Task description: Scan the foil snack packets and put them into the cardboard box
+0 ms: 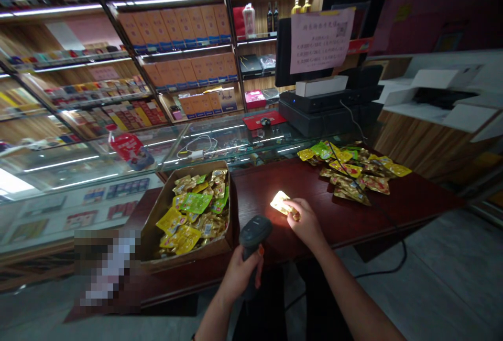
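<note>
Gripped barcode scanner point(256, 228) in left hand point(241, 272). Pinched brightly lit sachet point(279, 202) in right hand point(307, 223), ahead of scanner. Had sachet-filled carton point(233, 212) left of left hand, loose pile point(346, 167) right of right hand.

Place is looking like a shop, counter side: lit shelves point(168, 0) are holding rows of matching orange boxes point(175, 26) plus bottles point(270, 20), and a glass display counter point(168, 139) is running below them. A monitor point(283, 53) is carrying a printed notice point(318, 45) with a QR code point(341, 29), and the person's left hand point(239, 268) is gripping a handheld barcode scanner point(255, 230).
</note>
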The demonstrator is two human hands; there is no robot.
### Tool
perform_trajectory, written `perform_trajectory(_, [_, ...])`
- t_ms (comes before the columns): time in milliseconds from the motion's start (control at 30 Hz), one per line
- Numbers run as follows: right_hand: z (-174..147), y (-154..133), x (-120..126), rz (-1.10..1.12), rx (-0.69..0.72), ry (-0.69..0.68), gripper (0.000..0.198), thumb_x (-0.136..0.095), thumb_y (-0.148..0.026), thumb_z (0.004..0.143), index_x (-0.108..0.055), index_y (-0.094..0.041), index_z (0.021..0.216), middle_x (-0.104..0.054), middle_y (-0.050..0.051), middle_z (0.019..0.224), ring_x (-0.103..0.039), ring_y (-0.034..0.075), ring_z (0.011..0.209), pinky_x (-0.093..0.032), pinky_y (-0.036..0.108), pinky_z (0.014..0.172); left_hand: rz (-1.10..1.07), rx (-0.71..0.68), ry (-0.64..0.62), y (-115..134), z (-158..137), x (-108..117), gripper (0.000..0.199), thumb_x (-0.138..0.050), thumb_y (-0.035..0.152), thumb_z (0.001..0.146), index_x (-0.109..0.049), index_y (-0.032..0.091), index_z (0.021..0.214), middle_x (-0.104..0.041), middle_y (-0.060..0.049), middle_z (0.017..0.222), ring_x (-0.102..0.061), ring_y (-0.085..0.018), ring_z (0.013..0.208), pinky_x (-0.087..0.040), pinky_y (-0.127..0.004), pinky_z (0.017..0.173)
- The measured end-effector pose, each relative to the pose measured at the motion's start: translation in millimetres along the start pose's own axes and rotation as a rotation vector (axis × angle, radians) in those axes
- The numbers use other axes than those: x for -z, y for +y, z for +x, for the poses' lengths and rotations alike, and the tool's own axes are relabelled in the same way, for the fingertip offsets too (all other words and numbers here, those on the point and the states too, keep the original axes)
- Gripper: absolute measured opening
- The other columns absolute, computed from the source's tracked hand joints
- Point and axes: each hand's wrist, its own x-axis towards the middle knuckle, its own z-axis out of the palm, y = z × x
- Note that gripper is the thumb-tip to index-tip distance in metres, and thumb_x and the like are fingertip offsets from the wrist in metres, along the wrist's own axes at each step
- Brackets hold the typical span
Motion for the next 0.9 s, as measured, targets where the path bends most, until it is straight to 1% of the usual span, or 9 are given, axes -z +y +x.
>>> perform_trajectory(200, [-1, 1, 0, 0.020, 0.005, -0.008, 0.039, -0.052, -0.014, 0.079, -0.074, -0.025, 0.109, -0.065, 0.007, 0.111, -0.068, 0.022, 0.102, -0.057, 0.035, 0.092, -0.004, -0.017, 0.013, -3, -1, 2, 0.047, -0.074, 0.062, 0.075, -0.056, 0.018, 0.076, -0.053, 0.005, 0.045, -0.044, -0.009, 0.032, -0.030, -0.019, 0.035])
perform_trajectory(367, [-1, -1, 2, 0.046, -0.006, -0.022, 0.039, -0.054, -0.015, 0.079, -0.074, -0.025, 0.110, -0.066, 0.007, 0.113, -0.067, 0.023, 0.104, -0.056, 0.036, 0.094, 0.000, 0.002, 0.010, -6, 0, 3, 0.049, -0.075, 0.064, 0.074, -0.056, 0.018, 0.076, -0.054, 0.005, 0.046, -0.045, -0.008, 0.032, -0.032, -0.019, 0.034])
perform_trajectory(433, [0, -1, 3, 0.059, -0.022, -0.012, 0.038, -0.055, -0.018, 0.080, -0.075, -0.025, 0.111, -0.066, 0.008, 0.113, -0.068, 0.023, 0.104, -0.056, 0.036, 0.094, -0.007, 0.018, 0.004, -8, 2, 4, 0.052, -0.075, 0.065, 0.073, -0.057, 0.018, 0.083, -0.055, 0.005, 0.048, -0.046, -0.009, 0.032, -0.033, -0.019, 0.033])
perform_trajectory(533, [3, 0, 3, 0.092, -0.057, 0.007, 0.038, -0.057, -0.024, 0.083, -0.073, -0.024, 0.117, -0.069, 0.009, 0.116, -0.068, 0.023, 0.107, -0.055, 0.037, 0.097, -0.022, 0.024, 0.013, -12, 7, 5, 0.059, -0.075, 0.068, 0.071, -0.057, 0.018, 0.095, -0.054, 0.007, 0.047, -0.044, -0.009, 0.030, -0.033, -0.018, 0.031])
perform_trajectory(600, [4, 4, 2, 0.120, -0.102, 0.015, 0.040, -0.059, -0.031, 0.085, -0.072, -0.023, 0.121, -0.071, 0.009, 0.119, -0.068, 0.024, 0.109, -0.054, 0.039, 0.099, -0.027, 0.023, 0.011, -13, 9, 4, 0.061, -0.075, 0.069, 0.071, -0.055, 0.018, 0.097, -0.054, 0.008, 0.046, -0.043, -0.009, 0.029, -0.033, -0.019, 0.030])
perform_trajectory(667, [3, 10, 3, 0.159, -0.175, 0.018, 0.044, -0.062, -0.038, 0.085, -0.070, -0.022, 0.124, -0.072, 0.010, 0.122, -0.068, 0.026, 0.111, -0.053, 0.041, 0.101, -0.030, 0.023, 0.016, -11, 8, 2, 0.057, -0.074, 0.067, 0.072, -0.054, 0.019, 0.095, -0.055, 0.008, 0.047, -0.044, -0.009, 0.029, -0.035, -0.019, 0.030])
perform_trajectory(800, [2, 19, 9, 0.289, -0.385, 0.031, 0.056, -0.071, -0.052, 0.078, -0.070, -0.020, 0.124, -0.074, 0.011, 0.122, -0.070, 0.030, 0.109, -0.053, 0.046, 0.100, -0.052, 0.035, 0.031, -5, 7, -3, 0.050, -0.074, 0.062, 0.073, -0.052, 0.020, 0.090, -0.054, 0.008, 0.047, -0.045, -0.009, 0.030, -0.036, -0.019, 0.031])
perform_trajectory(867, [7, 12, 10, 0.372, -0.477, 0.048, 0.060, -0.075, -0.055, 0.073, -0.071, -0.019, 0.121, -0.075, 0.011, 0.121, -0.070, 0.030, 0.108, -0.054, 0.046, 0.099, -0.063, 0.044, 0.023, -4, 8, -4, 0.048, -0.074, 0.059, 0.074, -0.052, 0.020, 0.091, -0.054, 0.008, 0.047, -0.046, -0.010, 0.031, -0.037, -0.019, 0.031])
perform_trajectory(900, [10, 2, 8, 0.420, -0.498, 0.044, 0.061, -0.077, -0.056, 0.071, -0.071, -0.020, 0.120, -0.075, 0.011, 0.121, -0.071, 0.030, 0.108, -0.055, 0.046, 0.099, -0.065, 0.048, 0.021, -4, 9, -5, 0.047, -0.074, 0.058, 0.074, -0.052, 0.020, 0.092, -0.054, 0.008, 0.047, -0.046, -0.010, 0.031, -0.037, -0.019, 0.031])
